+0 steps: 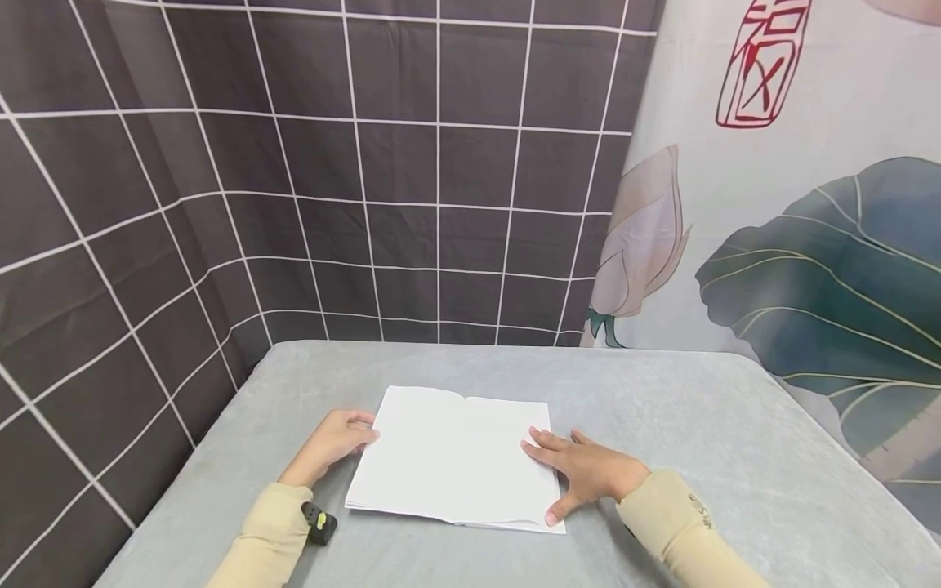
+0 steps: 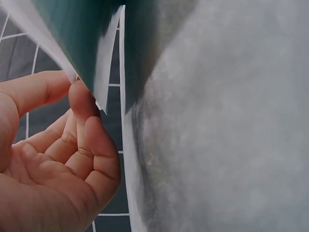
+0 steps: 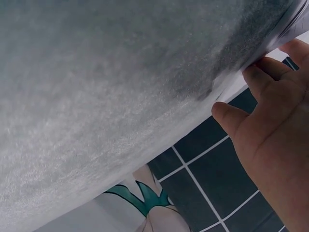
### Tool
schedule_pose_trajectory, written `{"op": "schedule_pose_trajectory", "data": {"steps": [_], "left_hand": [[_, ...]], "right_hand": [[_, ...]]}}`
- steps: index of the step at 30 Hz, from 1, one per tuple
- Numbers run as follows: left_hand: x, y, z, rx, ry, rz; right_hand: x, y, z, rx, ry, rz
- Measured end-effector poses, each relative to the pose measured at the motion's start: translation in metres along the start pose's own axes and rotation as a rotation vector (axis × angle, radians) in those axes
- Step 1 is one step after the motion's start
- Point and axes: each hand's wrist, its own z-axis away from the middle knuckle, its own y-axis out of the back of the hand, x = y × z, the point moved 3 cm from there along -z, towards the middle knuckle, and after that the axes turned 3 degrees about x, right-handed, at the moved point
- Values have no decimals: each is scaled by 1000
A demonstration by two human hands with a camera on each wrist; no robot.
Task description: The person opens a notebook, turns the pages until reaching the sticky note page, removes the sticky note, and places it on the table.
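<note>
An open book with blank white pages (image 1: 452,457) lies on the grey table, its spine running front to back. At its left edge, my left hand (image 1: 341,441) pinches the cover and pages between thumb and fingers. The left wrist view shows a teal-green cover (image 2: 72,34) lifted off the table, with the left hand (image 2: 63,150) gripping its edge. My right hand (image 1: 584,469) rests with spread fingers on the right page near its outer edge. In the right wrist view the right hand (image 3: 275,116) touches the book's edge (image 3: 285,29).
The grey cloth-covered table (image 1: 698,425) reaches back to a dark curtain (image 1: 470,180) with white grid lines. A white curtain (image 1: 662,106) with lotus drawings hangs at the right. A small black device (image 1: 319,523) is strapped at the left wrist.
</note>
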Motion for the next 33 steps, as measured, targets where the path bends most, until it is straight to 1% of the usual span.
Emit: {"op": "schedule_pose_trajectory", "data": {"steps": [7,13,15,17,19,21,23,25,26,29,31,33], "left_hand": [[-1,6,-3,26,-15,44],[1,12,-3,55,-6,34],[5,14,-3,62,-21,15],[11,16,-4,72,-50,-1],[18,17,-3,87,-97,-31],[28,18,0,106,-146,-75],[39,17,5,126,-200,-133],[51,13,12,149,-252,-205],[57,10,16,157,-277,-243],[75,-4,29,189,-393,-387],[86,-17,39,214,-488,-489],[96,-30,48,233,-597,-570]], "right_hand": [[1,-1,-1,-15,-9,-26],[0,-1,-1,-19,-10,-29],[-1,-1,-1,-18,-10,-29],[-1,-1,0,-19,-14,-29],[-1,0,-1,-21,-19,-30],[-1,0,-1,-22,-20,-32],[-1,0,-2,-26,-23,-35],[-1,0,-2,-29,-23,-41],[-1,0,-2,-29,-22,-44],[-1,-1,-2,-31,-27,-52],[-1,0,-1,-26,-24,-54],[-1,0,-1,-24,-26,-60]]}}
